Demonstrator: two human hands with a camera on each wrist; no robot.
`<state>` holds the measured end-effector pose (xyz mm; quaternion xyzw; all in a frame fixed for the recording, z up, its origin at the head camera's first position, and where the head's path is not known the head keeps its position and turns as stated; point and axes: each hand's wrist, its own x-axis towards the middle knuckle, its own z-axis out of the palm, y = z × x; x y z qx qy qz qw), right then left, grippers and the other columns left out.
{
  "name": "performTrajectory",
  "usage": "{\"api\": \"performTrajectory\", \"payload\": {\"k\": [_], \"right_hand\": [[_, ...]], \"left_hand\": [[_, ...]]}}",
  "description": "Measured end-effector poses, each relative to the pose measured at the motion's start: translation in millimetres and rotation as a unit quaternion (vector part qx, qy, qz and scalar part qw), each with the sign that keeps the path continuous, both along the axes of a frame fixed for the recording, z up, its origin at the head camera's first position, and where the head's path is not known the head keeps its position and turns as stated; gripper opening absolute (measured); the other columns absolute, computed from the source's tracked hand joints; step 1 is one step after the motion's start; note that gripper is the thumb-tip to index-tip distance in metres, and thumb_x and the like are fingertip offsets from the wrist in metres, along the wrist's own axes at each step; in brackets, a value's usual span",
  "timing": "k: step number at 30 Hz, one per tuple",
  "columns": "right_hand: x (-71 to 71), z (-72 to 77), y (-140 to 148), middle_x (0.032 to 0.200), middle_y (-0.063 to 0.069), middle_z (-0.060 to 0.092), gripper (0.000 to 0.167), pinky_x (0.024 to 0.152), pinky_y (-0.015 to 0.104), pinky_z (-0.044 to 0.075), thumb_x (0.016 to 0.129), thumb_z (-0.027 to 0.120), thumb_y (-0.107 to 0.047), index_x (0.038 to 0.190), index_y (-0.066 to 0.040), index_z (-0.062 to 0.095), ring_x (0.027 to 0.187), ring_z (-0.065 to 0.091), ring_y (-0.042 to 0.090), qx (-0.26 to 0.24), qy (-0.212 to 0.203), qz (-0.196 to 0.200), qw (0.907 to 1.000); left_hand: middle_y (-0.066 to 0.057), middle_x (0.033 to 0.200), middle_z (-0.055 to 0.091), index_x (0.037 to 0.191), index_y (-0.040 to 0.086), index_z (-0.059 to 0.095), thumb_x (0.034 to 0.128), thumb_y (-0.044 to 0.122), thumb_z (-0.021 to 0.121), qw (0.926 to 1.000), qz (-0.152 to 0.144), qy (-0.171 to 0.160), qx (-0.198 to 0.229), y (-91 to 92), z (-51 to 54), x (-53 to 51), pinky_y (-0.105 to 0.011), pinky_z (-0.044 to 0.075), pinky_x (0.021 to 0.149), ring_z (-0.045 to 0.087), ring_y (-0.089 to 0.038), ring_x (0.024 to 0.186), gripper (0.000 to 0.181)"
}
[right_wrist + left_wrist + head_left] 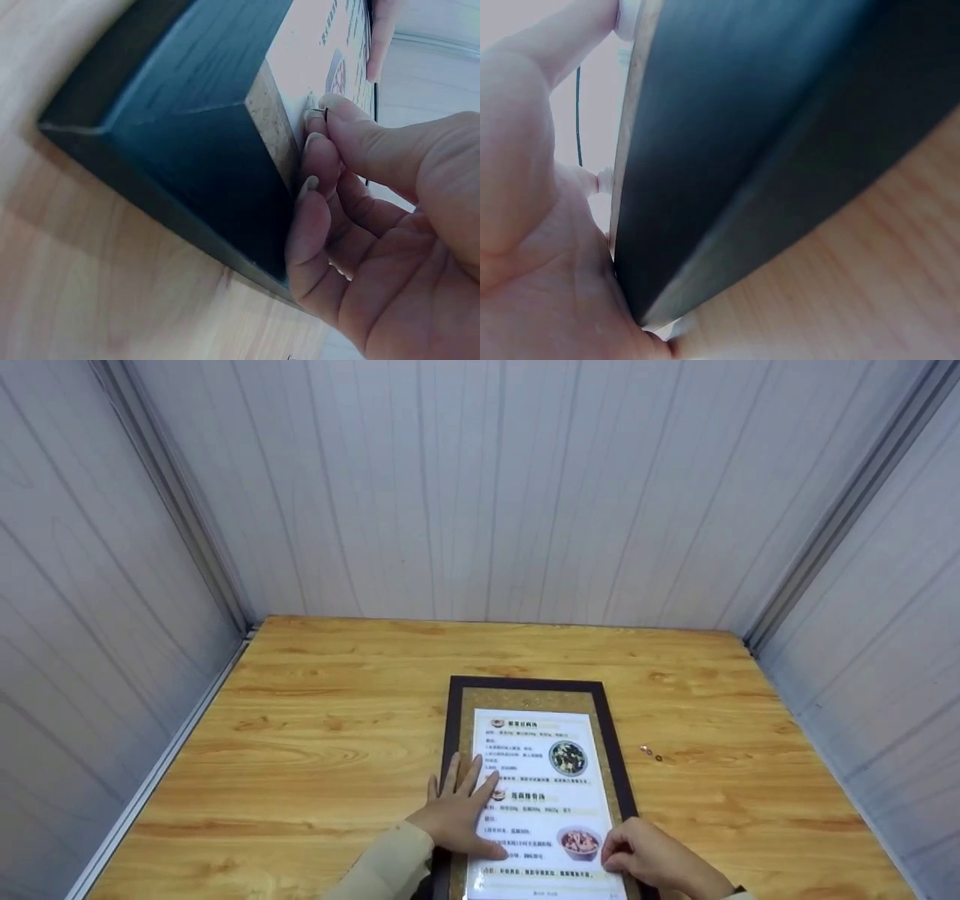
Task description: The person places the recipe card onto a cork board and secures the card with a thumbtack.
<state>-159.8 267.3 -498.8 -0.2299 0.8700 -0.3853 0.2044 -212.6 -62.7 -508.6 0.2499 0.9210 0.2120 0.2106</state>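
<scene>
A dark-framed cork board (525,683) lies on the table with a white printed sheet (529,746) over its cork. My left hand (456,814) rests with spread fingers on the sheet's left side; the left wrist view shows its palm (525,232) beside the frame's dark edge (727,172). At the sheet's lower right edge is my right hand (649,851). In the right wrist view, this hand (390,217) pinches a small thin object (319,110) between thumb and forefinger, its other fingers curled near the cork strip (271,124) and dark frame (187,150).
Several tiny ring-like items (658,758) lie on the wooden table (322,720), right of the board. Pale panelled walls (465,495) stand behind the table and along both sides.
</scene>
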Motion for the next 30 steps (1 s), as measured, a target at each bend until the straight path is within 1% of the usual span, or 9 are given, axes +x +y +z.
{"api": "performTrajectory", "payload": {"k": [3,9,12,15,19,21,23,28,30], "right_hand": [[0.0,2.3,1,0.073,-0.009,0.067,0.009,0.062,0.021,0.047,0.085,0.072,-0.001,0.076,-0.005,0.074,0.066,0.054,0.0,0.003,0.014,0.012,0.9998],[1.5,2.3,4,0.077,-0.009,0.068,0.01,0.06,0.019,0.046,0.089,0.07,-0.004,0.081,-0.004,0.076,0.067,0.054,-0.001,0.004,-0.028,0.034,0.999],[4.3,-1.9,5,0.081,-0.007,0.07,0.01,0.064,0.02,0.049,0.09,0.069,-0.004,0.085,-0.002,0.077,0.071,0.057,-0.002,-0.009,-0.015,0.045,0.9989],[5.8,-4.5,4,0.082,-0.005,0.072,0.009,0.066,0.021,0.05,0.09,0.069,-0.002,0.086,-0.002,0.077,0.074,0.059,0.0,-0.019,-0.004,0.035,0.9992],[5.9,-5.8,1,0.078,-0.005,0.07,0.007,0.063,0.021,0.048,0.088,0.07,-0.002,0.083,-0.003,0.076,0.069,0.056,0.001,-0.017,-0.014,0.006,0.9997],[5.7,-6.8,0,0.076,-0.006,0.069,0.007,0.061,0.021,0.047,0.087,0.071,-0.003,0.081,-0.004,0.076,0.066,0.054,0.001,-0.015,-0.018,-0.003,0.9997],[5.3,-7.6,0,0.075,-0.007,0.069,0.008,0.062,0.021,0.047,0.087,0.072,-0.004,0.08,-0.005,0.076,0.067,0.055,0.0,-0.015,-0.01,-0.002,0.9998],[2.7,-5.3,2,0.076,-0.008,0.069,0.008,0.064,0.022,0.049,0.086,0.074,-0.004,0.079,-0.006,0.076,0.07,0.057,0.001,-0.003,0.011,-0.003,0.9999],[1.4,-3.4,2,0.076,-0.008,0.069,0.008,0.062,0.022,0.049,0.086,0.074,-0.004,0.078,-0.007,0.076,0.068,0.057,0.002,-0.002,0.015,-0.011,0.9998]], "left_hand": [[-0.013,0.165,-0.005,0.161,0.02,0.016,0.0713,0.074,0.071,1.0,-0.004,0.005,0.0,2.0,-0.4,-0.3,-0.071,-0.005,0.108,-0.02,-0.041,0.145,0.118],[-0.014,0.165,-0.003,0.161,0.02,0.017,0.0703,0.075,0.071,1.0,-0.006,-0.004,-0.001,2.9,-4.1,3.6,-0.071,-0.005,0.108,-0.02,-0.04,0.145,0.119],[-0.014,0.165,-0.003,0.161,0.02,0.017,0.0708,0.075,0.071,0.9999,-0.01,-0.007,-0.003,2.5,-4.6,4.8,-0.071,-0.005,0.107,-0.02,-0.041,0.145,0.118],[-0.015,0.165,-0.004,0.161,0.018,0.017,0.072,0.074,0.071,0.9999,-0.013,-0.006,-0.003,0.6,-4.0,4.1,-0.072,-0.005,0.107,-0.02,-0.042,0.145,0.117],[-0.015,0.165,-0.005,0.16,0.017,0.017,0.0733,0.071,0.072,0.9999,-0.014,-0.003,0.003,-2.3,-3.5,4.8,-0.073,-0.005,0.106,-0.02,-0.043,0.145,0.116],[-0.016,0.165,-0.005,0.16,0.016,0.018,0.0736,0.07,0.073,0.9999,-0.012,-0.001,0.007,-3.0,-3.2,6.2,-0.073,-0.006,0.106,-0.019,-0.044,0.145,0.116],[-0.017,0.165,-0.004,0.16,0.015,0.018,0.0735,0.07,0.073,0.9999,-0.011,0.0,0.009,-3.0,-3.1,6.6,-0.073,-0.006,0.106,-0.019,-0.044,0.145,0.116],[-0.017,0.165,-0.003,0.16,0.017,0.018,0.0718,0.073,0.072,0.9999,-0.006,0.003,0.008,-0.7,-2.7,1.7,-0.072,-0.007,0.107,-0.02,-0.043,0.145,0.118],[-0.016,0.165,-0.004,0.16,0.017,0.017,0.0712,0.074,0.071,0.9999,-0.005,0.006,0.007,0.2,-1.4,-1.2,-0.071,-0.008,0.107,-0.02,-0.043,0.145,0.119]]}}
